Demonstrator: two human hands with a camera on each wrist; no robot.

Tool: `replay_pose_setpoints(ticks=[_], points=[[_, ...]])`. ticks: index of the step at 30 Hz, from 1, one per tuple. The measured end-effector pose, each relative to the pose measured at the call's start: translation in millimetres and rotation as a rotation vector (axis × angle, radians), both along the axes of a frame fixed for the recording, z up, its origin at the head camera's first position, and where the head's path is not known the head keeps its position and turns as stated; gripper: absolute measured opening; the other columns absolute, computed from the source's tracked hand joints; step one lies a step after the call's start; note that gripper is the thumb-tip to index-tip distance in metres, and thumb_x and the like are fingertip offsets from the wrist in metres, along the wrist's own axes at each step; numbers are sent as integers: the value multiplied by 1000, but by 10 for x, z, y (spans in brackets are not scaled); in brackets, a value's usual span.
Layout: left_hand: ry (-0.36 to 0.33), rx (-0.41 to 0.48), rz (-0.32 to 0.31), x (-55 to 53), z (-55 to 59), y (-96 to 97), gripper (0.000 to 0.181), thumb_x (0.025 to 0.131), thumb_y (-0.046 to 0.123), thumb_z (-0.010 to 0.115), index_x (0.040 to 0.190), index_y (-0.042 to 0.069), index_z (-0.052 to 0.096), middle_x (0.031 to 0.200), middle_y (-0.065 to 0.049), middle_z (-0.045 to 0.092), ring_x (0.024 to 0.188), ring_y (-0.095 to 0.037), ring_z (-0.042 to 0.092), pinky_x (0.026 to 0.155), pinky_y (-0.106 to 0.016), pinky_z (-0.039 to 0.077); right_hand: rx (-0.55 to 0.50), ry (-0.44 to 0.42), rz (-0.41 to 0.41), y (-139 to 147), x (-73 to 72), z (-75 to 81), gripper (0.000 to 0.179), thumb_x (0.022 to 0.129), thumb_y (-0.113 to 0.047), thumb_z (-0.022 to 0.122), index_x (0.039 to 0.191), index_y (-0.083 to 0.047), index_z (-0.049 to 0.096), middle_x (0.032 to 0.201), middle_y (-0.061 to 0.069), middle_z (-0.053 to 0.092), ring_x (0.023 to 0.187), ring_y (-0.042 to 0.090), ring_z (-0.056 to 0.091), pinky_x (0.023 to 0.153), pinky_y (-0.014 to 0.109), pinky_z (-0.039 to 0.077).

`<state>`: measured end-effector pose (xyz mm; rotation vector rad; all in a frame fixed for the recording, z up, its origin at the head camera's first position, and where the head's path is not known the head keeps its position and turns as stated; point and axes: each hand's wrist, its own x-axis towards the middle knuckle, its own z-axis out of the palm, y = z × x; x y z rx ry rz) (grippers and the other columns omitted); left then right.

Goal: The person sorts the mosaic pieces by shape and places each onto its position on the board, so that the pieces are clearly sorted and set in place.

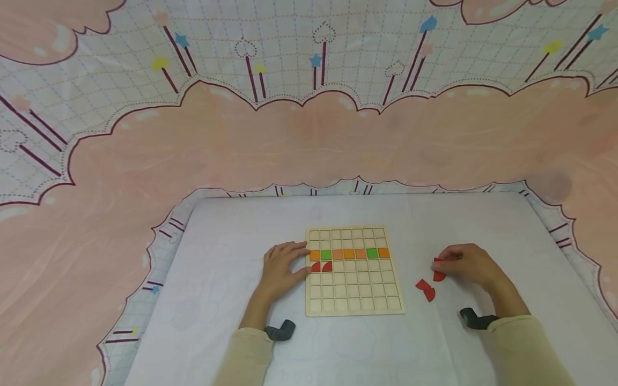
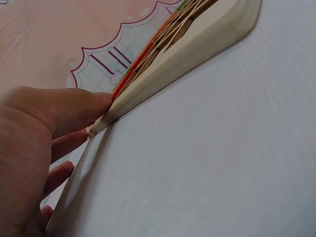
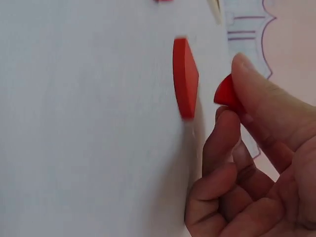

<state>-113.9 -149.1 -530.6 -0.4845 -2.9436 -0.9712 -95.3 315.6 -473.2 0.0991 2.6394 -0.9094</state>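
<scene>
A wooden grid board [image 1: 354,292] lies flat on the table, with a row of orange and green square tiles [image 1: 349,254] across it. Two red quarter-circle pieces [image 1: 327,266] sit below that row at the left. My left hand [image 1: 282,268] rests at the board's left edge, thumb touching the rim and fingers spread loosely. Away to the right, my right hand [image 1: 465,264] pinches a red quarter-circle piece [image 3: 226,93] between thumb and fingertips. Another red quarter-circle piece [image 3: 185,79] lies on the table beside those fingers.
Two more loose red pieces [image 1: 429,294] lie together between the board and my right hand. White cloth covers the table [image 1: 357,354]. Black wrist-camera mounts [image 1: 281,330] stick out at both sleeves. A pink patterned cloth [image 1: 338,145] hangs behind the table.
</scene>
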Motion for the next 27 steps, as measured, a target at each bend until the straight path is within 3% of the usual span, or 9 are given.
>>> replay_pose_setpoints(ticks=[6, 10, 15, 19, 23, 27], points=[[0, -5, -4, -3, -3, 0, 42, 88, 37, 74, 129, 27, 69, 151, 9, 56, 144, -23, 42, 121, -59, 18, -109, 26, -29, -186, -22, -13, 37, 88, -34, 79, 118, -12, 74, 77, 2, 69, 78, 21, 61, 70, 31, 45], [0, -1, -2, 2, 8, 1, 42, 88, 36, 74, 129, 27, 69, 151, 9, 56, 144, -23, 42, 121, -59, 18, -203, 20, -61, -337, -49, -9, 40, 90, -31, 77, 124, -10, 73, 82, 4, 70, 66, 21, 61, 61, 30, 47], [15, 9, 3, 16, 25, 10, 42, 88, 35, 74, 128, 25, 70, 150, 8, 57, 143, -24, 43, 119, -61, 20, -302, -30, -85, -517, -91, 3, 39, 92, -34, 75, 123, -10, 72, 90, 5, 73, 70, 19, 60, 48, 27, 42], [28, 25, 2, 23, 33, 13, 42, 87, 34, 74, 127, 24, 70, 149, 6, 58, 142, -25, 44, 118, -62, 20, -379, -27, -40, -647, -115, 3, 38, 95, -30, 72, 123, -5, 68, 93, 8, 76, 78, 17, 67, 56, 24, 47], [35, 24, 0, 24, 28, 9, 42, 86, 34, 75, 127, 24, 71, 149, 6, 58, 142, -25, 44, 118, -62, 20, -472, -26, -8, -767, -127, -5, 32, 99, -21, 67, 122, 0, 63, 96, 13, 76, 81, 18, 70, 73, 22, 56], [38, 30, -4, 23, 26, 6, 42, 86, 33, 75, 127, 23, 71, 148, 6, 59, 142, -25, 44, 119, -61, 20, -554, -44, 5, -888, -136, 2, 30, 100, -17, 65, 120, 3, 58, 98, 18, 75, 81, 20, 71, 78, 22, 59]])
